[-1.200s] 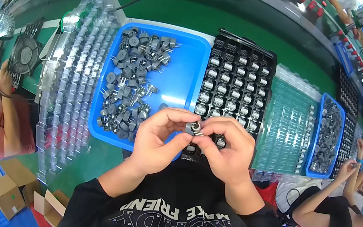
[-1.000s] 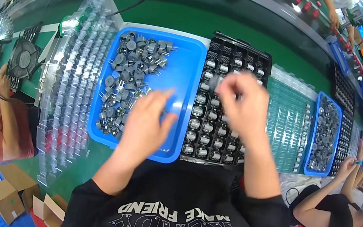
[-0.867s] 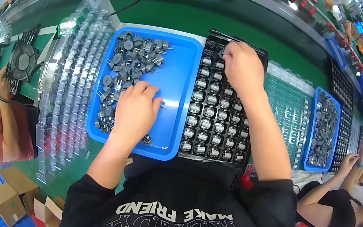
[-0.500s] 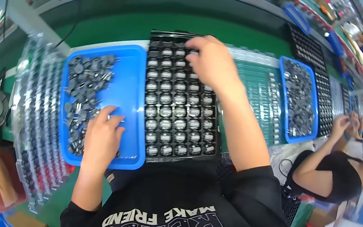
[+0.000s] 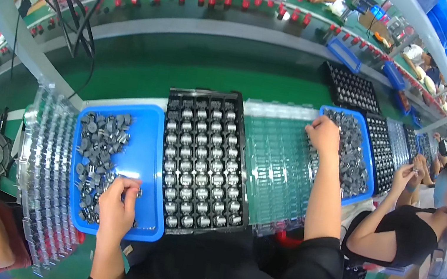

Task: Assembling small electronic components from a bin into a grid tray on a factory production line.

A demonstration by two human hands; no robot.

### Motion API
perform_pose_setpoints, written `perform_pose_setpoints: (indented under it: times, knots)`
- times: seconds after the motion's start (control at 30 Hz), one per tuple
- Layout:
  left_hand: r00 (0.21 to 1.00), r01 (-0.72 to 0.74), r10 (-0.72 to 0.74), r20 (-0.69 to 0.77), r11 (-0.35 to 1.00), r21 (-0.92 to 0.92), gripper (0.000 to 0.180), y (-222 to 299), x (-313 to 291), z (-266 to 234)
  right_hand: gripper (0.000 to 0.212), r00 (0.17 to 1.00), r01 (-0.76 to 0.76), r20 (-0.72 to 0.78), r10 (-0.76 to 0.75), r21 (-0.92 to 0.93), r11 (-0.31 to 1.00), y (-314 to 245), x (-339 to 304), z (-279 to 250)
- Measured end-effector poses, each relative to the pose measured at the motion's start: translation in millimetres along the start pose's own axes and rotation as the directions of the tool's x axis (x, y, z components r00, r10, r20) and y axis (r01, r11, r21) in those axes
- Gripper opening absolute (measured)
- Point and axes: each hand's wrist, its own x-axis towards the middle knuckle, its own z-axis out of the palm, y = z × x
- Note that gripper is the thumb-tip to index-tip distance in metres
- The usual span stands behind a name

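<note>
My left hand [image 5: 118,207] is over the left blue tray [image 5: 150,132], thumb and fingertips pinched on a small grey component, only its edge showing. Loose dark grey components with metal pins [image 5: 97,147] are heaped along that tray's left side. My right hand [image 5: 326,136] reaches to the far right end of a clear plastic blister tray [image 5: 274,154], beside the right blue tray [image 5: 370,183]. Its fingers are curled together, and what they hold, if anything, is hidden. Between my arms lies a black compartment tray [image 5: 175,93] with rows of silver-topped parts.
Stacked clear blister trays [image 5: 45,168] stand left of the left blue tray. Black cables [image 5: 79,24] hang beside a grey post at the far left. Beyond the bench runs a conveyor line with small red parts [image 5: 212,0]. Co-workers sit on either side.
My right hand has left the black tray and moved right to the clear tray's far end. My left hand's spread fingers have closed into a pinch. The view has shifted, showing more beyond the bench.
</note>
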Motion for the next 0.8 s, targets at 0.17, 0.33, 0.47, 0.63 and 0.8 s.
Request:
perform_pose_setpoints:
  times: [0.17,0.33,0.47,0.63,0.8]
  knots:
    - [0.971,0.211,-0.239,0.026,0.799,-0.564,0.003,-1.5,-4.1,10.2,0.013,0.998,0.058,-0.018,-0.058,-0.012,0.998,3.6,2.4,0.6]
    - [0.966,0.227,-0.254,0.052,0.73,-0.645,0.003,-7.7,-5.7,7.9,0.011,0.969,0.244,-0.081,-0.235,0.138,0.96,23.1,-10.8,-8.3]
    - [0.899,0.361,-0.405,0.167,0.468,-0.807,0.007,-18.5,-13.9,4.1,0.014,0.957,0.282,0.016,-0.289,0.163,0.945,20.0,-25.4,-9.3]
    - [0.825,0.388,-0.48,0.297,0.099,-0.916,0.021,-9.9,-21.7,7.4,0.013,0.922,0.375,-0.08,-0.38,-0.064,0.925,14.7,-11.9,9.9]
    - [0.877,0.373,-0.287,0.385,-0.1,-0.923,0.043,10.4,0.4,-5.0,0.018,0.962,0.27,-0.092,-0.256,0.431,0.861,6.3,-26.9,-8.7]
